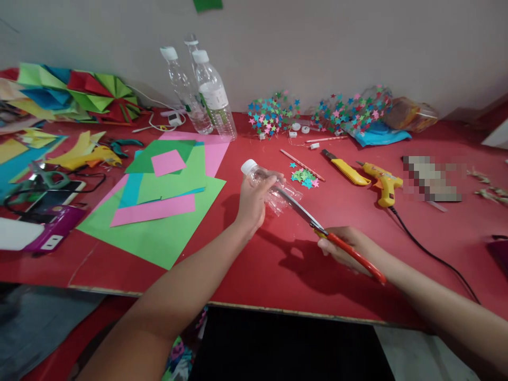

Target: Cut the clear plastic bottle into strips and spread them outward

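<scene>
My left hand [254, 201] is wrapped round a clear plastic bottle [283, 193] with a white cap, lying tilted above the red table. The bottle's far end looks cut into strips. My right hand [351, 246] grips red-handled scissors [355, 256], whose long metal blades reach up and left against the bottle's cut end. Whether the blades stand apart is hard to make out. Just beyond the bottle lie a small heap of paper stars [305, 177] and a thin patterned stick [302, 165].
Coloured paper sheets [198, 233] cover the left of the red table [246, 275]. Several bottles [214, 98] stand at the wall. To the right lie a yellow cutter [345, 168] and a corded glue gun [383, 182]. Star-covered decorations [349, 112] sit at the back.
</scene>
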A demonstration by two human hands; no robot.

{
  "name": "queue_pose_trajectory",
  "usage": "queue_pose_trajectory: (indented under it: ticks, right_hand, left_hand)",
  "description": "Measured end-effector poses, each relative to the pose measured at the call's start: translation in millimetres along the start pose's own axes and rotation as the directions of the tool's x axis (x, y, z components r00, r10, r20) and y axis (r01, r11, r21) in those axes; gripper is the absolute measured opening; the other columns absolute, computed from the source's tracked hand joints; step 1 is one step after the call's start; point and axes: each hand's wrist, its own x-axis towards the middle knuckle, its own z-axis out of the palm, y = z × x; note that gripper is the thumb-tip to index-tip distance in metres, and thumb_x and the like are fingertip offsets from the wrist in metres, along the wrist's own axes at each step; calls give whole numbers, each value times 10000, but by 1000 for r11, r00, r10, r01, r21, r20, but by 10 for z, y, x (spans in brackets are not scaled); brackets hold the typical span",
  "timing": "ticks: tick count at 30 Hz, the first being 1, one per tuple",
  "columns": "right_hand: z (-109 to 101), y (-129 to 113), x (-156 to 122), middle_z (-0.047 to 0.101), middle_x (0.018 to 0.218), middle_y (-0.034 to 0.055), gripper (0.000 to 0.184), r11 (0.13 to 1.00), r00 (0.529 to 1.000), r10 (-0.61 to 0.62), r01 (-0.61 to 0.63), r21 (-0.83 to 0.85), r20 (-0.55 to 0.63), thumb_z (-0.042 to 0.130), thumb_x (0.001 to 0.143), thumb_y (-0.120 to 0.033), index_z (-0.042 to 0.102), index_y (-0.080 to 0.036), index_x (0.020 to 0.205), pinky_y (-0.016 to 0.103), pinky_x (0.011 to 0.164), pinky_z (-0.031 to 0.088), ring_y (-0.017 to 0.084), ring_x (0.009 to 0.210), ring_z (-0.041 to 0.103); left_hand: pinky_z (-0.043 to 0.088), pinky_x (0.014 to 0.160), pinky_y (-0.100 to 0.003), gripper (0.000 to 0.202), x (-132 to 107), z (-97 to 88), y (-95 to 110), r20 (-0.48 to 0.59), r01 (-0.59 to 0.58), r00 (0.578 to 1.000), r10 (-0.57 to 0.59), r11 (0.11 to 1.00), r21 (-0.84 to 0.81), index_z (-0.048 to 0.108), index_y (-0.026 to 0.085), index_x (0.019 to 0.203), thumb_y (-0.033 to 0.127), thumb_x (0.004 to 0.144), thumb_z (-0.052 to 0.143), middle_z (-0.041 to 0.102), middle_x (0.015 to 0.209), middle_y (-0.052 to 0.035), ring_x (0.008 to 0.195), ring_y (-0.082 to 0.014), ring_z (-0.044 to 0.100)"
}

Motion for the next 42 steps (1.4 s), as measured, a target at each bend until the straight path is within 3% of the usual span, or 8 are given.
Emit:
queue_pose_trajectory:
  ticks: [7,15,19,25,33,42]
  right_hand:
    - [-39,-55,-34,427,556,-48,521,996,995,-87,86,7,55,487,847,-677,535,-161,795,228,476,308,84,479,406]
    - [49,38,5,389,541,-61,491,1000,1000,-10,10,-3,-20,527,841,-646,461,-187,679,211,434,265,62,441,376]
    - [32,-1,14,356,491,-70,519,1000,1000,6,-6,29,16,494,838,-678,457,-189,669,213,420,256,61,413,348]
    - [1,-43,-32,407,529,-59,508,995,995,-93,92,37,35,474,857,-668,517,-170,765,220,451,299,72,447,392]
    - [83,87,-1,390,509,-65,492,999,999,-33,34,36,-31,476,868,-650,461,-191,692,212,419,264,59,418,364]
    - [75,21,-5,362,484,-75,507,998,1000,1,0,56,-29,501,834,-671,453,-194,667,210,400,264,56,386,354]
  left_hand:
    - [470,885,-360,207,-35,29,10,37,-25,999,24,999,29,544,217,830,126,707,684,698,757,2,795,-170,683]
    - [477,826,-340,216,-27,8,-19,31,-33,999,32,998,48,529,203,834,127,709,688,708,767,-10,775,-170,680]
    - [487,809,-345,225,4,-24,-51,59,-56,997,52,996,76,509,198,846,152,714,685,710,765,-1,750,-162,678]
    - [499,795,-353,283,-44,20,-62,143,-97,986,84,992,86,483,223,858,194,713,725,698,772,18,778,-168,681]
    - [506,771,-345,290,-47,29,-81,124,-112,988,97,986,124,490,226,860,215,714,741,695,770,17,761,-164,672]
    - [517,799,-352,278,-36,2,-93,134,-138,983,122,983,119,496,231,873,217,730,734,702,788,19,769,-155,676]
